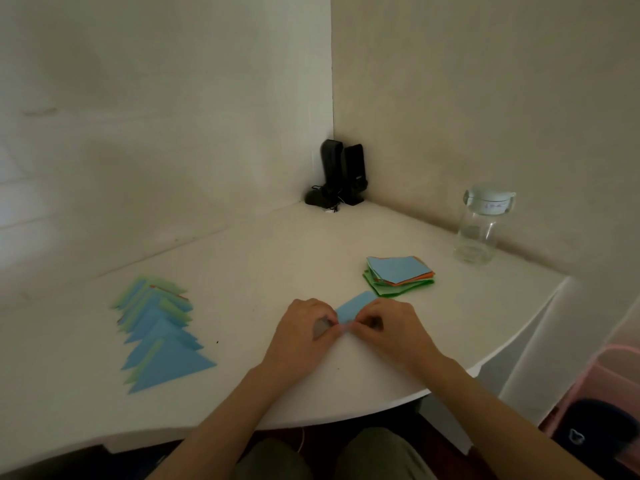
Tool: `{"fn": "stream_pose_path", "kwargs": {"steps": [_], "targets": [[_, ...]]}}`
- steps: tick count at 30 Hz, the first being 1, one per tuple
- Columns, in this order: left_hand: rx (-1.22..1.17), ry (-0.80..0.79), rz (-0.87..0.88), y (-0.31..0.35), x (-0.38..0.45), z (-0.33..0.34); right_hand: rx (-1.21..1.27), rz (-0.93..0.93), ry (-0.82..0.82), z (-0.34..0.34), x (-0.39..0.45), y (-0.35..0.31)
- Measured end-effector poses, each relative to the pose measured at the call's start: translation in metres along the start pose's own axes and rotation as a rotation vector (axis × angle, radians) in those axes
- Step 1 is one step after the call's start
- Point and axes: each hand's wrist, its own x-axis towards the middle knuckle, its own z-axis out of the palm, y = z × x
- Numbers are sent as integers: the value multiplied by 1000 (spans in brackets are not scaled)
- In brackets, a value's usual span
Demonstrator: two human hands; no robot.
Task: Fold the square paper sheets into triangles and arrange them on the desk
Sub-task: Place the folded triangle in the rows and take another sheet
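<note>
The blue sheet (355,308) lies on the desk (263,258) at lower centre of the frame, both hands close together pinching its near corner: left hand (304,332), right hand (388,329). To fold it well, line the corners up exactly before creasing, then press along the diagonal. Finished triangles (159,332) overlap at left; the stack (398,275) of unfolded squares sits just right of the sheet.
</note>
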Motion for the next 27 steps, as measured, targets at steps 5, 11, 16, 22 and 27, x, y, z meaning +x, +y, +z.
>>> {"fn": "stream_pose_path", "kwargs": {"steps": [5, 11, 16, 22, 27], "targets": [[-7, 4, -62, -3, 6, 2, 50, 58, 32, 3, 1, -4], [-30, -59, -226, -2, 18, -2, 150, 179, -14, 3, 9, -5], [-63, -151, -287, -3, 25, -10, 170, 247, -128, -8, 12, 0], [-107, -188, -297, -8, 23, -17, 82, 230, -242, -17, 16, 3], [-131, -296, -170, -14, 16, -25, 15, 156, -166, -8, 9, 1]]}}
